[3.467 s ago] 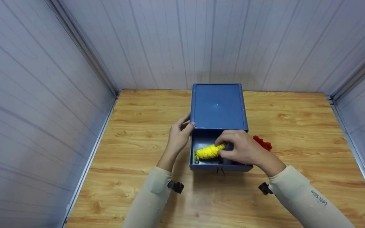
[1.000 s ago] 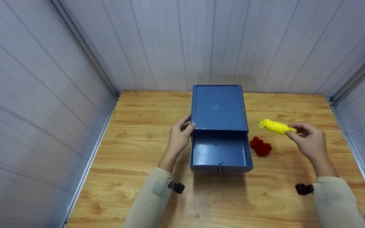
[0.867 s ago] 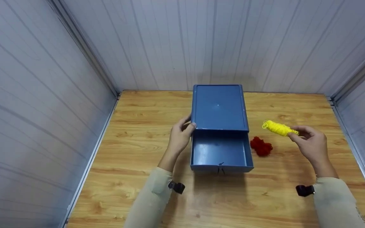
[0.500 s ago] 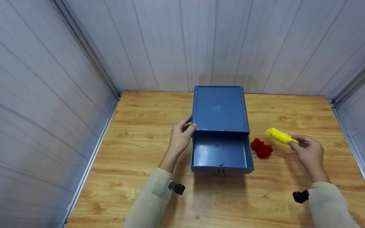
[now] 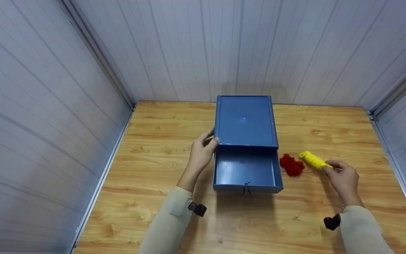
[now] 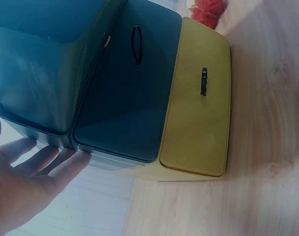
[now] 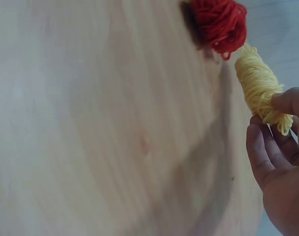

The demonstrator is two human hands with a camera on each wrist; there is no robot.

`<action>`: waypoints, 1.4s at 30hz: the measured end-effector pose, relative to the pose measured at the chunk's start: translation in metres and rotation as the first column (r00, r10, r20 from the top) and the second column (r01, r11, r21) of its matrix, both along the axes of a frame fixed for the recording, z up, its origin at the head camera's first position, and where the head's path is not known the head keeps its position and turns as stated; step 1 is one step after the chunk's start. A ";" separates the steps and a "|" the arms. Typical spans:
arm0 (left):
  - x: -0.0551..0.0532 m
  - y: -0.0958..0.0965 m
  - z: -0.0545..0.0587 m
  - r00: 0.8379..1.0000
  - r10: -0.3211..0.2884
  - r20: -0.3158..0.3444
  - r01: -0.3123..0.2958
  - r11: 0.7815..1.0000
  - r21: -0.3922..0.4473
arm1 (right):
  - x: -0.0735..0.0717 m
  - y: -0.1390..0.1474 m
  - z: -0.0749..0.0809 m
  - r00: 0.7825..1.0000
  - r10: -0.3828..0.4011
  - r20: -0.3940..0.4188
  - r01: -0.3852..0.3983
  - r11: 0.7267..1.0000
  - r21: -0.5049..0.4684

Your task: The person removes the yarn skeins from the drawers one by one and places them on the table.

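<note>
A blue drawer box (image 5: 244, 120) stands on the wooden table with its top drawer (image 5: 247, 173) pulled out toward me. My left hand (image 5: 200, 153) rests on the box's left side, thumb at the front corner; in the left wrist view its fingers (image 6: 66, 169) lie nearly straight against the wall. To the right, my right hand (image 5: 344, 178) pinches the near end of a yellow yarn skein (image 5: 314, 161), its far end pointing away toward the left. A red yarn bundle (image 5: 292, 165) lies between the drawer and the skein, close beside the skein's far end.
Below the pulled-out drawer, the left wrist view shows a dark blue drawer front (image 6: 127, 93) and a yellow drawer front (image 6: 196, 118), each with a black loop handle. Pale panel walls (image 5: 189, 49) enclose the wooden table (image 5: 153, 169) at the back and both sides.
My right hand took the yellow yarn skein out of the drawer, carried it right, then lowered it toward me beside the red yarn bundle. My left hand stays on the box.
</note>
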State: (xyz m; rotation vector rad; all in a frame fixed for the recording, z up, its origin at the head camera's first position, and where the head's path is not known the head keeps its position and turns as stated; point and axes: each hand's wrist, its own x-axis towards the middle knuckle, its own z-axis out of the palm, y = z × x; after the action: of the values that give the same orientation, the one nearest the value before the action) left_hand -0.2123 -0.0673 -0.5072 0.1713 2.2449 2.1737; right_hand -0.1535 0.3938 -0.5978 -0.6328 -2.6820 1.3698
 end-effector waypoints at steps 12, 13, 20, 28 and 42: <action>-0.001 0.000 -0.001 1.000 0.001 -0.007 -0.001 1.000 0.000 | 0.004 0.006 -0.011 0.996 -0.012 0.090 0.014 1.000 -0.022; -0.001 0.000 -0.001 1.000 0.002 -0.007 -0.002 1.000 -0.002 | 0.005 0.007 -0.011 0.996 -0.009 0.091 0.011 1.000 -0.028; 0.000 -0.001 -0.002 1.000 0.006 -0.009 -0.006 1.000 -0.003 | 0.009 0.007 -0.005 0.998 0.045 0.036 -0.044 0.998 -0.032; 0.000 -0.001 -0.001 1.000 0.005 -0.008 -0.005 1.000 -0.008 | 0.012 0.005 0.012 0.999 0.048 -0.014 -0.047 0.998 0.047; -0.001 0.000 -0.002 1.000 0.002 -0.019 -0.002 1.000 0.006 | 0.018 -0.017 0.046 0.963 0.150 -0.222 -0.140 0.988 0.060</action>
State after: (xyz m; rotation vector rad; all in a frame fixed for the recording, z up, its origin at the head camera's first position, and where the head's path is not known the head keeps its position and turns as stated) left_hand -0.2131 -0.0678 -0.5097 0.1910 2.2492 2.1898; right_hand -0.1357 0.3765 -0.5522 -0.2616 -2.6089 1.3206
